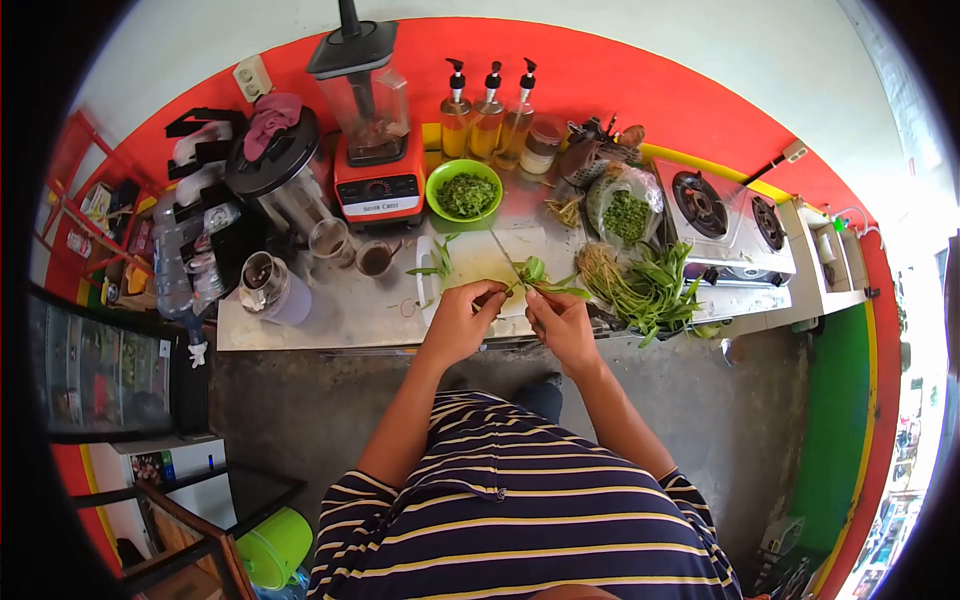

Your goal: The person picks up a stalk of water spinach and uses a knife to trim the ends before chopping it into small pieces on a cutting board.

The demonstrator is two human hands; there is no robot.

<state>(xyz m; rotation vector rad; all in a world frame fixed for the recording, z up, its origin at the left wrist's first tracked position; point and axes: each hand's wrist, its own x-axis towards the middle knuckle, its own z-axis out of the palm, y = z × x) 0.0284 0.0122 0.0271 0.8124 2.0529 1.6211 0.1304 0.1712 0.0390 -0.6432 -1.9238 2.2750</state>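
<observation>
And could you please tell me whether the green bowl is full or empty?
Partly filled: leafy greens lie inside the green bowl, with some inner wall bare above them. Their depth cannot be told.

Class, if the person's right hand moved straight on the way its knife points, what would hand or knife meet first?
Likely the green bowl, which the knife in the right hand points toward over the cutting board. Depth is unclear, so the blade might touch the board first.

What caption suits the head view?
Left hand and right hand handle leafy green stems over a white rectangular cutting board.
</observation>
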